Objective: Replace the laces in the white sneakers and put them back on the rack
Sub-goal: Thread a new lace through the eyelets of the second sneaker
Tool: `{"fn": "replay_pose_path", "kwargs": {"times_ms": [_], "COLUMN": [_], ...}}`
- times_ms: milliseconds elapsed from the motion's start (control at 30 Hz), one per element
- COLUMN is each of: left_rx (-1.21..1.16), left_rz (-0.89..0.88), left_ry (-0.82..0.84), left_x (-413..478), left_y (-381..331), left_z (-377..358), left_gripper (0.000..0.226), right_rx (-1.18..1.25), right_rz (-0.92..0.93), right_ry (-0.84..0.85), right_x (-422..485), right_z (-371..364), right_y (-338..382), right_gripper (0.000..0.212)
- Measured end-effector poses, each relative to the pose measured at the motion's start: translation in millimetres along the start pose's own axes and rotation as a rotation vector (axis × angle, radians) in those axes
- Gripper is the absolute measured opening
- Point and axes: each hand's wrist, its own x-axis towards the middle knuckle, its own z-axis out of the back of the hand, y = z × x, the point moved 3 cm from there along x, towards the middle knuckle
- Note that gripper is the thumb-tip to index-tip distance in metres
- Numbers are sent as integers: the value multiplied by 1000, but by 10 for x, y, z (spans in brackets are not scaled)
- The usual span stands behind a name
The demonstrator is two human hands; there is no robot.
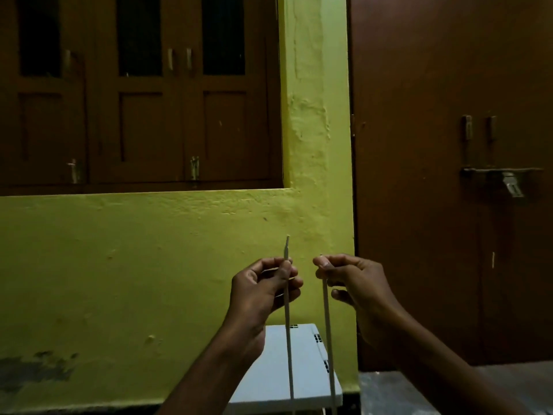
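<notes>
so I'm holding up two straight runs of thin flat white shoelace (288, 339) side by side, my left hand (263, 292) pinching one just below its tip, my right hand (356, 283) pinching the other at its end, hands close but apart, both runs dropping past one white plastic top (308, 381) against the yellow-green wall (119, 265).

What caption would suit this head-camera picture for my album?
The left hand and right hand each pinch a white lace strand, held upright before a yellow-green wall.

Head-worn view toward near wall (125, 265)
</notes>
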Motion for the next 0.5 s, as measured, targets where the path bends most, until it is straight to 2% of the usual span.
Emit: {"fn": "replay_pose_path", "kwargs": {"times_ms": [133, 200, 267, 333, 400, 500], "left_rx": [43, 141, 300, 482, 628, 802], "left_rz": [-29, -30, -27, 18, 136, 339], "left_ry": [19, 61, 101, 140, 210, 318], "left_x": [-44, -86, -135, -277, -579, -1069], "left_y": [38, 160, 396, 843, 1374, 2160], "left_z": [45, 93, 188, 316, 467, 692], "left_gripper": [14, 11, 9, 16, 24, 33], "right_rx": [-20, -77, -222, -475, -681, -853], "right_rz": [2, -6, 17, 12, -93, -326], "right_ry": [-6, -10, 10, 70, 184, 354], "right_x": [-34, -81, -154, -312, -613, -1111], "right_z": [55, 107, 193, 303, 392, 545], "right_y": [-36, -139, -314, -718, -1281, -2181], "right_gripper": [13, 11, 8, 7, 4, 3]}}
